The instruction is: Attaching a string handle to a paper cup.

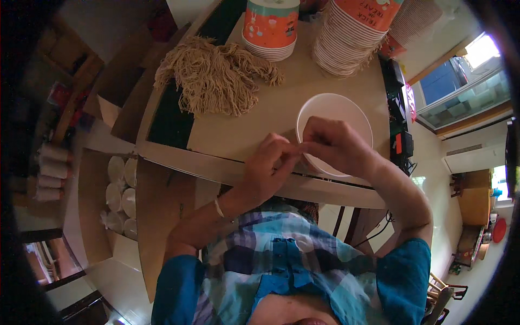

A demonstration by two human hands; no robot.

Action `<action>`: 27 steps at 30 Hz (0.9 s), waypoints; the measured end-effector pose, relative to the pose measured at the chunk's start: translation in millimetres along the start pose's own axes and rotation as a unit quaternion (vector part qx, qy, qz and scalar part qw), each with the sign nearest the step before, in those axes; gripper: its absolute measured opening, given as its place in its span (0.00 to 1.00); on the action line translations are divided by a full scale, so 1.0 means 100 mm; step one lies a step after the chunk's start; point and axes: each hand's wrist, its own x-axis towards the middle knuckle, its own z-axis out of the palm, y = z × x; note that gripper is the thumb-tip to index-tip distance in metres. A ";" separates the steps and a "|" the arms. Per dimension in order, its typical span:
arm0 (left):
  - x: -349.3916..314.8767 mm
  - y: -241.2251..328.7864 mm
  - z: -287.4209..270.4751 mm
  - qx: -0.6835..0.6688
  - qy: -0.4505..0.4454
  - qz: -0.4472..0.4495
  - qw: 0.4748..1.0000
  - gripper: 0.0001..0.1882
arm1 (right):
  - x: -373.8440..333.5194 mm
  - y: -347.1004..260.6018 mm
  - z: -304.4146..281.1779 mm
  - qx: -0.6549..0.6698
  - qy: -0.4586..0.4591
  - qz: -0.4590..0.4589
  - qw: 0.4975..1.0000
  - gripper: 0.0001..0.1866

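My left hand [266,167] and my right hand [337,145] meet fingertip to fingertip at the near left side of a white round paper bucket [346,108]. Both are closed in a pinch; whatever lies between the fingers is too small to make out. The bucket's wide mouth faces up, and my right hand and wrist cover part of it. Beyond my left hand lies a loose heap of tan twine strands [216,78]. Two stacks of orange-and-white paper buckets stand at the far side, a shorter stack [271,30] and a taller, leaning stack [349,40].
A brown board [292,81] covers much of the green tabletop, whose near edge [216,172] runs before my body. Black tools [401,143] line the right edge. At left stand an open carton [93,203] of white wrapped cups and several pale thread spools [54,168].
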 end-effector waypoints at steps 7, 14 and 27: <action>0.11 0.04 -0.02 -0.123 -0.016 -0.077 0.989 0.09 | 0.04 0.07 0.00 0.036 0.018 0.013 0.999 0.09; 0.14 -0.10 -0.01 -0.078 -0.023 -0.037 0.996 0.09 | 0.02 -0.11 -0.06 0.072 0.016 0.045 0.996 0.07; 0.26 -0.14 -0.09 -0.068 -0.059 0.064 0.994 0.08 | -0.10 -0.15 0.07 0.060 0.097 -0.070 0.991 0.06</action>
